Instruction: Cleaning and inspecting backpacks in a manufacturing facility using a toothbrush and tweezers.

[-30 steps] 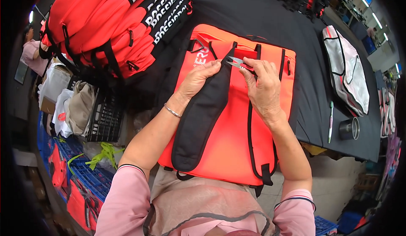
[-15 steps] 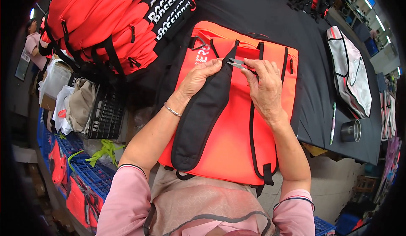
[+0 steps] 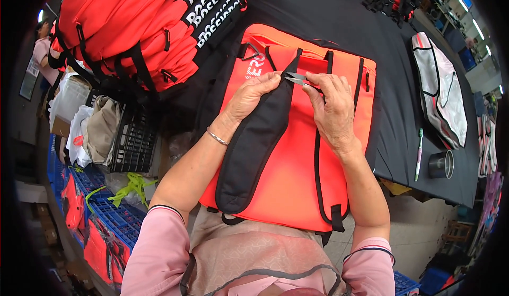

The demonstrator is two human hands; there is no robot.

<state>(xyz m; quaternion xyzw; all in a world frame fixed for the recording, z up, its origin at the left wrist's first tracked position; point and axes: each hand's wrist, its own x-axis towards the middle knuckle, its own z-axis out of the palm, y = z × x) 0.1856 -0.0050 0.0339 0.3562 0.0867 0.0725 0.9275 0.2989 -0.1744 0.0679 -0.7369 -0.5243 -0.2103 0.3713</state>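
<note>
A red-orange backpack (image 3: 297,184) with black trim lies in front of me, its lower end against my apron. Across its left half runs a padded black shoulder strap (image 3: 253,145). My left hand (image 3: 253,95) pinches the upper edge of that strap between thumb and fingers. Small metal thread snips (image 3: 295,78) sit in my right hand (image 3: 333,105), their blades pointing left at the strap edge, close to my left fingertips. The blade tips look slightly parted. Whether a thread lies between them is too small to tell.
Stacked red backpacks (image 3: 127,36) rise at the far left of the black-covered table (image 3: 392,115). To the right lie a white bag (image 3: 437,89), a toothbrush (image 3: 419,154) and a metal cup (image 3: 441,164). A black crate (image 3: 135,139) and blue crates (image 3: 119,211) stand left. Another person (image 3: 42,52) is beyond.
Both hands keep nearly the same pose at the strap edge. The backpack and the surroundings appear shifted very slightly in the picture.
</note>
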